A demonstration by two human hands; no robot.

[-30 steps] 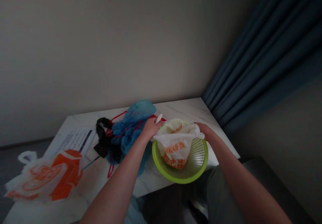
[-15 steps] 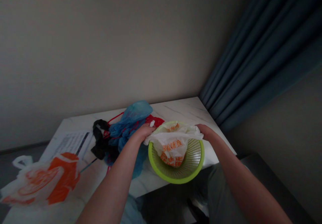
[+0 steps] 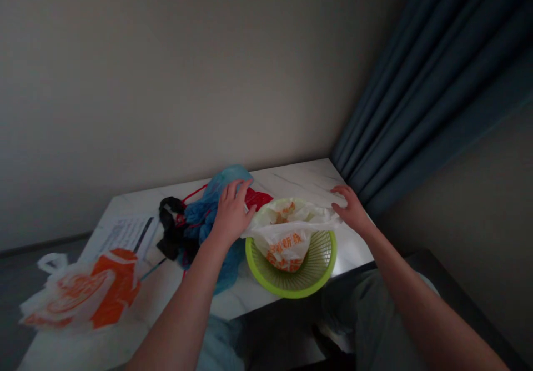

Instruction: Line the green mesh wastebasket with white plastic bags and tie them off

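A green plastic basket (image 3: 291,291) with slotted walls stands at the table's front edge. Over its back rim hangs a white plastic bag (image 3: 287,243) with orange print, its lower part inside the basket and the near wall uncovered. My left hand (image 3: 234,211) is at the bag's left end, fingers apart and raised, the thumb close to the plastic. At the right end my right hand (image 3: 348,207) is spread, its thumb close to the bag's corner; whether it touches I cannot tell. Neither hand grips the bag.
Crumpled blue bags (image 3: 204,215), a red bag (image 3: 257,197) and a black bag (image 3: 170,226) lie left of the basket. Farther left are a printed sheet (image 3: 120,235) and a white-and-orange bag (image 3: 91,290). A blue curtain (image 3: 400,93) hangs at the right.
Both hands have let go of the white bag's ends. They have lifted and opened, the right one moving slightly outward. The bag stays draped over the basket's back rim.
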